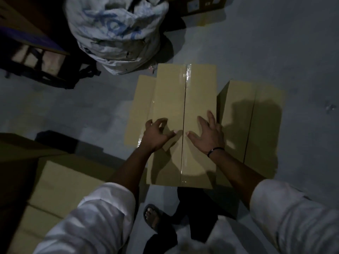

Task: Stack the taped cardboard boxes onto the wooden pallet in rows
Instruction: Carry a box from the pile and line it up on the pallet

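Note:
A tan cardboard box (170, 99) stands on the grey floor in front of me, its top flaps shut and clear tape running down the centre seam. My left hand (156, 134) hovers over the left flap with fingers curled and apart. My right hand (209, 132) lies spread on the right flap beside the seam, a dark band on its wrist. Neither hand holds anything. Another box (256, 114) sits just to the right, its seam untaped as far as I can tell. A flat cardboard sheet (139, 107) lies partly under the left side. No wooden pallet can be made out.
A big white woven sack (117, 32) with blue lettering stands behind the box. Stacked tan boxes (55, 186) sit at my lower left. Dark furniture (36, 57) fills the upper left, more cartons (200, 6) the top. My sandalled foot (152, 215) is below the box.

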A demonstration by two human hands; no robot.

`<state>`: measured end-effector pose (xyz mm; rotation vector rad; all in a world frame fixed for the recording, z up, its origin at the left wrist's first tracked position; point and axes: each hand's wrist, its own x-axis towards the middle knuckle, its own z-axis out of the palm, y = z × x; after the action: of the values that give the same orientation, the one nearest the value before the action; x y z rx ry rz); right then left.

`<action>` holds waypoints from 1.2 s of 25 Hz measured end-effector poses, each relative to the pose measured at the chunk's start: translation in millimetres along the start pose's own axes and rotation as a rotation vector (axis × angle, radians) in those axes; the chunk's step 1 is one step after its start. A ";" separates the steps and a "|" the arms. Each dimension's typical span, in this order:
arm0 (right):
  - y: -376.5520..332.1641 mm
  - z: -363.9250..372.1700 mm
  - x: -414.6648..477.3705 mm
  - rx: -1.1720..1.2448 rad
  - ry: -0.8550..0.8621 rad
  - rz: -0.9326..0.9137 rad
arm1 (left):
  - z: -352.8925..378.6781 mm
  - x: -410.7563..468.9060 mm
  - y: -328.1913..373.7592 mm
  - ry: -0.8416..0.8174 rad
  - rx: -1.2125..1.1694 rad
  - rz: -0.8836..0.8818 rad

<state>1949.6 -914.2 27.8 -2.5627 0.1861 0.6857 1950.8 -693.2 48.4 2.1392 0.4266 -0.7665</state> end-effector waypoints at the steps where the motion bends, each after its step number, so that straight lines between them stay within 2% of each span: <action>1: -14.5 -7.7 -17.4 -0.004 0.010 -0.025 | -10.5 -24.4 0.1 0.048 -0.020 0.004; 9: -127.4 -10.4 -144.5 -0.049 0.036 -0.361 | -72.6 -227.7 -54.0 0.509 -0.184 0.003; 16: -217.4 65.4 -297.9 -0.206 0.021 -0.733 | -75.9 -405.9 -180.7 0.863 -0.264 -0.093; 24: -283.4 155.0 -405.6 -0.329 0.008 -1.082 | -49.5 -538.0 -291.5 0.936 -0.280 -0.330; 30: -312.7 184.3 -425.8 -0.365 -0.016 -1.154 | -47.0 -559.9 -325.2 0.952 -0.336 -0.372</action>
<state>1577.9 -548.1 230.1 -2.3993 -1.4084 0.2696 1371.1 -478.5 246.8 1.9936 1.3630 0.2049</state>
